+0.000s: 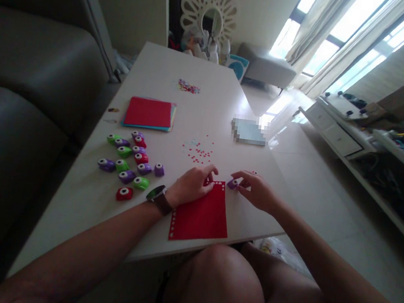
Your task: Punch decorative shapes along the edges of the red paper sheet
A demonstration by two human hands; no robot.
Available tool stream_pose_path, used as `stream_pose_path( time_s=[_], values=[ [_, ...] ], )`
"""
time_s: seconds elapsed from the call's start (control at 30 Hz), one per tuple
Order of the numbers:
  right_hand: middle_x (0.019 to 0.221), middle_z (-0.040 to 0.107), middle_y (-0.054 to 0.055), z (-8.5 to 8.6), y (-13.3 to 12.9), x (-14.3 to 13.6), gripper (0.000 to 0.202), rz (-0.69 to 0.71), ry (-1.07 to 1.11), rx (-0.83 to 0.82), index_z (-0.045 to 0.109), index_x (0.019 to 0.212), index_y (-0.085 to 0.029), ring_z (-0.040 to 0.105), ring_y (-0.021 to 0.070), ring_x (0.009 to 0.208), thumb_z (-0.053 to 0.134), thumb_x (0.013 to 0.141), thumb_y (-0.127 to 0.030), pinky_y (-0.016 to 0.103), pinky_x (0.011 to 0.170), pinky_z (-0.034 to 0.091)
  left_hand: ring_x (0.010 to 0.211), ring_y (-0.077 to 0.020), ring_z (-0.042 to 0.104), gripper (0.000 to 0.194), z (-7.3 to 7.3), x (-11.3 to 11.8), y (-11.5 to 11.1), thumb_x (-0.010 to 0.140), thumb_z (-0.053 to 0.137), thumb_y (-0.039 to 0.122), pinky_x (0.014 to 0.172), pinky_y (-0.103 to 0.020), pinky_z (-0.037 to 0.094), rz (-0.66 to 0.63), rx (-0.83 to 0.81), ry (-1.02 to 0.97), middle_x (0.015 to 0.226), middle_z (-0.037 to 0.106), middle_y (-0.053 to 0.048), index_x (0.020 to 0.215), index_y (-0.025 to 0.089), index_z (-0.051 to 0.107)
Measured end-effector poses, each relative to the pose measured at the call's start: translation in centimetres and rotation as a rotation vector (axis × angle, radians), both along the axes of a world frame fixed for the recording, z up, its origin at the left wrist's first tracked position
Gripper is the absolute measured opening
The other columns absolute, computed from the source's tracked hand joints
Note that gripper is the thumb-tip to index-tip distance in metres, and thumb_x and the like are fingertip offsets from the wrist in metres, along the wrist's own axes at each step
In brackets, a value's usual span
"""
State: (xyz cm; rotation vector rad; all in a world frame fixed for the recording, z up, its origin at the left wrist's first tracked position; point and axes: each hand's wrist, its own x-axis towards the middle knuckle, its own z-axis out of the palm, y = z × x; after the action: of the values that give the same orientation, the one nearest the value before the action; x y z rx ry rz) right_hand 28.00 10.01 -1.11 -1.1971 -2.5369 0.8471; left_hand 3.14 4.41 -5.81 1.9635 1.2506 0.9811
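Note:
A sheet of red paper (201, 216) lies near the table's front edge, with small punched holes along its left and top edges. My left hand (195, 182), with a watch on its wrist, rests over the sheet's upper part; thumb and forefinger are curved and apart, with nothing seen between them. Just right of the sheet's top corner, my right hand (252, 187) holds a small purple craft punch (233, 184) between thumb and fingers. Tiny red and pale cutouts (199, 153) lie scattered beyond the sheet.
Several purple, green and red craft punches (127, 176) stand in a group at the left. Behind them lies a stack of coloured paper (148, 113). Farther back is a pile of colourful bits (188, 87). A blurred flat item (249, 131) lies near the right edge.

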Motion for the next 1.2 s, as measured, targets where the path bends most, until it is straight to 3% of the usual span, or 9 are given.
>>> stream_pose_path(
  time_s=[0.1,0.3,0.53,0.73,1.07,1.2],
  values=[
    [0.1,0.07,0.006,0.2,0.0,-0.1,0.027,0.051,0.001,0.0,0.072,0.108,-0.022,0.067,0.0159,0.079,0.06,0.086,-0.014,0.031,0.077,0.055,0.073,-0.0137,0.062,0.029,0.1,0.0,0.0,0.083,0.06,0.009,0.073,-0.028,0.05,0.018,-0.005,-0.001,0.083,0.067,0.001,0.11,0.02,0.058],
    [0.093,0.071,0.005,-0.4,-0.6,-0.2,0.013,0.034,0.084,-0.02,0.068,0.1,-0.021,0.068,0.017,0.081,0.063,0.088,-0.022,0.032,0.075,0.057,0.072,-0.0132,0.062,0.032,0.1,0.2,0.1,0.082,0.061,0.007,0.071,-0.027,0.049,0.027,-0.011,-0.02,0.08,0.066,0.001,0.111,0.019,0.058],
    [0.085,0.071,0.004,-0.1,-1.4,-0.4,0.007,-0.001,0.072,0.035,0.067,0.09,-0.02,0.066,0.0165,0.076,0.067,0.087,-0.027,0.031,0.071,0.054,0.071,-0.013,0.061,0.031,0.0,0.2,0.1,0.082,0.062,0.009,0.068,-0.025,0.047,0.025,-0.019,-0.047,0.08,0.066,0.002,0.111,0.019,0.057],
    [0.079,0.069,0.004,0.3,-1.9,-0.6,0.014,-0.024,0.066,0.061,0.064,0.083,-0.021,0.064,0.0157,0.07,0.069,0.087,-0.033,0.029,0.066,0.053,0.071,-0.0134,0.062,0.032,-0.3,0.2,0.2,0.083,0.061,0.01,0.069,-0.026,0.048,0.031,-0.014,-0.045,0.081,0.067,0.001,0.113,0.02,0.056],
    [0.084,0.071,0.004,0.1,-2.2,-0.9,0.005,0.02,0.055,0.041,0.068,0.088,-0.021,0.065,0.0164,0.075,0.067,0.085,-0.025,0.031,0.069,0.054,0.072,-0.0137,0.063,0.034,-0.5,0.2,0.4,0.083,0.062,0.011,0.068,-0.025,0.049,0.021,-0.011,-0.031,0.082,0.068,0.001,0.116,0.02,0.056],
    [0.09,0.073,0.004,0.0,-2.1,-0.9,0.01,0.059,0.044,0.02,0.071,0.095,-0.021,0.067,0.0163,0.079,0.067,0.085,-0.021,0.03,0.072,0.054,0.073,-0.0139,0.064,0.034,-0.6,0.2,0.5,0.084,0.062,0.01,0.069,-0.025,0.049,0.015,-0.006,-0.032,0.081,0.068,0.001,0.116,0.02,0.056]
  ],
)
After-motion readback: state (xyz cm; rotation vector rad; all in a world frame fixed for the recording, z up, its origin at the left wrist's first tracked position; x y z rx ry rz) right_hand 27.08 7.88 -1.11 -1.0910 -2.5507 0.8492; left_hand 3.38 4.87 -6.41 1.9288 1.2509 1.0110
